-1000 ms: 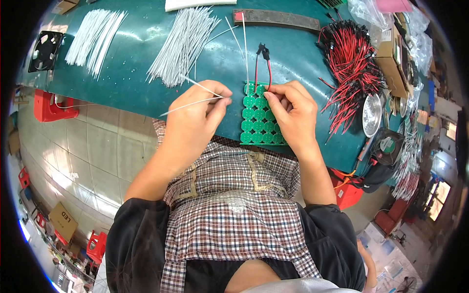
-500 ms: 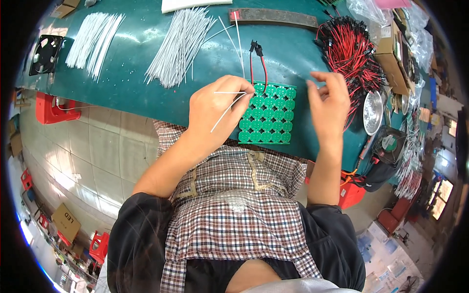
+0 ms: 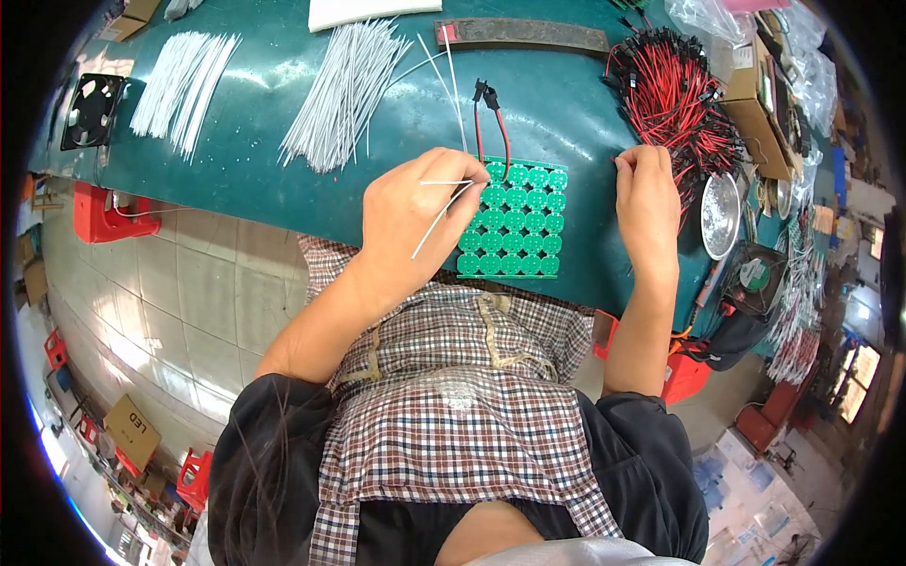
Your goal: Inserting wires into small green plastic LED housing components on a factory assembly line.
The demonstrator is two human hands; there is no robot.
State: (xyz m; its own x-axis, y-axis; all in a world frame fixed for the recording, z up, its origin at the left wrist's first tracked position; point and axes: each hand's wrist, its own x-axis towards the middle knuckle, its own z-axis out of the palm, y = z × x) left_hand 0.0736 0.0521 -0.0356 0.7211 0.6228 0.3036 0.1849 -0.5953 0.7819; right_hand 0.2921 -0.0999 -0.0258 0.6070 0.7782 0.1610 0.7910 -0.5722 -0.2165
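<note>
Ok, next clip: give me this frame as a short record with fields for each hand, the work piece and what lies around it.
left hand: holds thin white wires, at the left edge of the green panel
right hand: fist closed at the edge of the red-and-black wire pile, off the panel
work piece: green circuit board panel of round boards, one red-and-black lead attached at top
surface: teal table
nearby: white wire bundles, red-and-black wire pile, black fan

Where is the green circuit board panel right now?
In the head view, the green circuit board panel lies at the teal table's near edge, between the left hand and right hand.
</note>
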